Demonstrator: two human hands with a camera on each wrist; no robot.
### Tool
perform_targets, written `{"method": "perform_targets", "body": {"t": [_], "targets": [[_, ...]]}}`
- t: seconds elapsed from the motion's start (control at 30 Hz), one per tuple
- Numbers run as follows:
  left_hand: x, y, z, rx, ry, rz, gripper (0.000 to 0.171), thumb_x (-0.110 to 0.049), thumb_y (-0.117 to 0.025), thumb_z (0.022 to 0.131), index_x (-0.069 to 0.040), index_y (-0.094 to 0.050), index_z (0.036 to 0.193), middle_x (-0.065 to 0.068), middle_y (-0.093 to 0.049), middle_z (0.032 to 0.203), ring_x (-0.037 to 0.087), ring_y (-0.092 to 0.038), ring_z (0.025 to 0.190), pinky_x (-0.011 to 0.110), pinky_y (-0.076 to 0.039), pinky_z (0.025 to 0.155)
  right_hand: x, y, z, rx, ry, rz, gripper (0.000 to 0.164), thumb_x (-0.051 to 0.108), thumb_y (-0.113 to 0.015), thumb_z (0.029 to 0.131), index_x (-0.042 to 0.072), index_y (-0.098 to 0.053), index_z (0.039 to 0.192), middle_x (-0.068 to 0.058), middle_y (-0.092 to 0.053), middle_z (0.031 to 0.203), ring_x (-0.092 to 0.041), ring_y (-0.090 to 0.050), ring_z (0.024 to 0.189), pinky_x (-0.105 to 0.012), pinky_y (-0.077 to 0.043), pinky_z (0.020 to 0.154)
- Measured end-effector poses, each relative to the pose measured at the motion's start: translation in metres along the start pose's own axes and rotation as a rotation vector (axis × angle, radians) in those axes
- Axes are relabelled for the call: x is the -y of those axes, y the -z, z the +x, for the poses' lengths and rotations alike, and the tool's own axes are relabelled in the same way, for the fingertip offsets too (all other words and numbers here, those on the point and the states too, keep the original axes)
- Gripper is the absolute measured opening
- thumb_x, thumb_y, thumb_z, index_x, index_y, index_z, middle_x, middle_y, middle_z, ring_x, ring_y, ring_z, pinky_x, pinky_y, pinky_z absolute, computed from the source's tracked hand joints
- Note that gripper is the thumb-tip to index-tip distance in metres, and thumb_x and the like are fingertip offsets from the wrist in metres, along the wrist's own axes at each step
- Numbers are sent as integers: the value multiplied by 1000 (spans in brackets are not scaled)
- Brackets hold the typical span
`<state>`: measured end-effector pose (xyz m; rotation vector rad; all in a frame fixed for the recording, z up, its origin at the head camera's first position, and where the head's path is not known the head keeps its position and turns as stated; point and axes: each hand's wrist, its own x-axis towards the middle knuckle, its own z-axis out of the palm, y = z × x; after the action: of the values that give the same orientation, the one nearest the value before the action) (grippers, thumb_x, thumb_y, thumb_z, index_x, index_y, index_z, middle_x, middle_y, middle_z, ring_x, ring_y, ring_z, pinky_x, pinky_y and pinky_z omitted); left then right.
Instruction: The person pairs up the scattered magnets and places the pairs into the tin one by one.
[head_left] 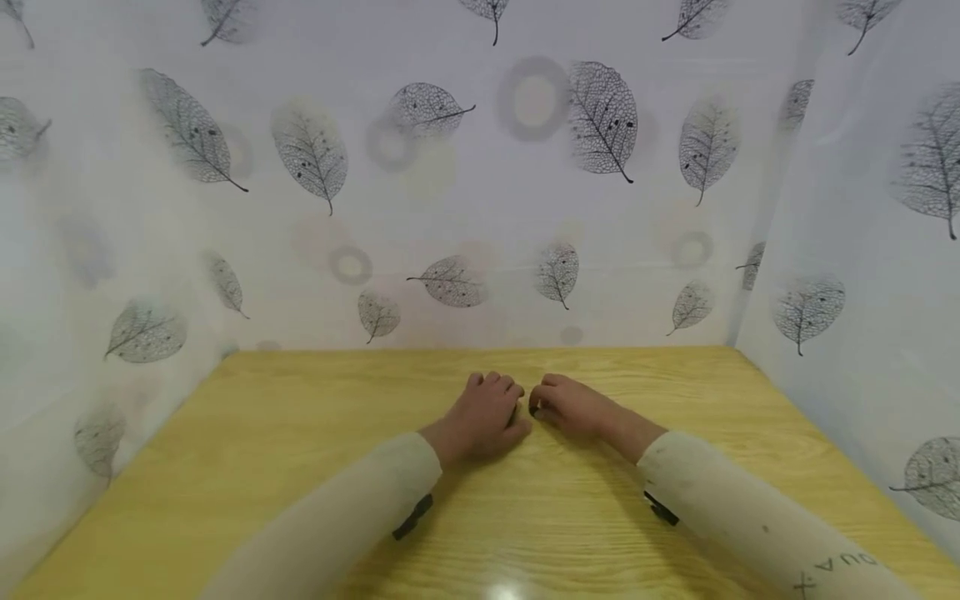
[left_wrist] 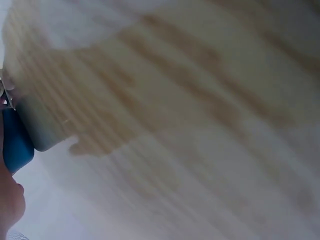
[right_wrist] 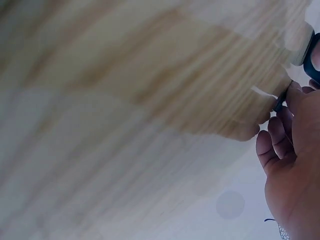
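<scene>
Near the table's far edge, my left hand point(head_left: 487, 417) grips a blue, smooth object with rounded corners point(left_wrist: 16, 140). In the head view the hand covers most of it, leaving a dark sliver showing between thumb and fingers. Just to the right, a small gap away, my right hand point(head_left: 573, 407) pinches a small dark piece point(right_wrist: 280, 101) between thumb and fingertips; its kind cannot be told. A dark teal curved edge point(right_wrist: 309, 62) of the left hand's object shows at the upper right of the right wrist view.
Both hands are low over a yellow wood-grain table point(head_left: 315, 417). A pale curtain with leaf prints point(head_left: 480, 200) hangs along its back and sides. Dark straps point(head_left: 413, 517) sit under the cream sleeves.
</scene>
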<state>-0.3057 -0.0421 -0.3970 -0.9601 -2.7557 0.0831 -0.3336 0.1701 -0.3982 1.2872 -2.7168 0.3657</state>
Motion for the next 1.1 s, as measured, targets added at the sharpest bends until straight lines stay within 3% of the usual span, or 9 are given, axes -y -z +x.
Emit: {"method": "perform_targets", "body": {"t": [0.37, 0.6, 0.9, 1.1], "targets": [[12, 2, -11, -6, 47, -53, 63, -61, -47, 98, -12, -51, 138, 5, -58, 131, 24, -51, 119, 47, -37, 99, 2, 1, -1, 52, -33, 48, 9, 11, -59, 100, 8, -60, 108, -4, -57, 103, -17, -57, 93, -37, -50, 85], [18, 4, -19, -17, 22, -76, 68, -62, -48, 97, -9, -48, 139, 7, -56, 131, 25, -50, 119, 47, -35, 97, 4, 3, -1, 64, -63, 47, 7, 11, -60, 100, 8, -60, 106, -3, -56, 102, -15, -56, 93, -36, -50, 85], [27, 6, -29, -28, 32, -34, 75, -65, -52, 94, -6, -48, 139, 9, -57, 131, 26, -51, 119, 47, -36, 100, 1, 2, -2, 57, -102, 50, 9, 13, -61, 100, 8, -60, 107, -3, -56, 104, -15, -56, 94, -35, -50, 86], [34, 3, -37, -21, 40, -54, 74, -63, -53, 93, -4, -50, 137, 10, -58, 132, 27, -51, 121, 49, -35, 102, 0, 0, -1, 53, -94, 68, 9, 14, -61, 99, 9, -60, 106, -2, -55, 104, -15, -56, 95, -34, -50, 87]]}}
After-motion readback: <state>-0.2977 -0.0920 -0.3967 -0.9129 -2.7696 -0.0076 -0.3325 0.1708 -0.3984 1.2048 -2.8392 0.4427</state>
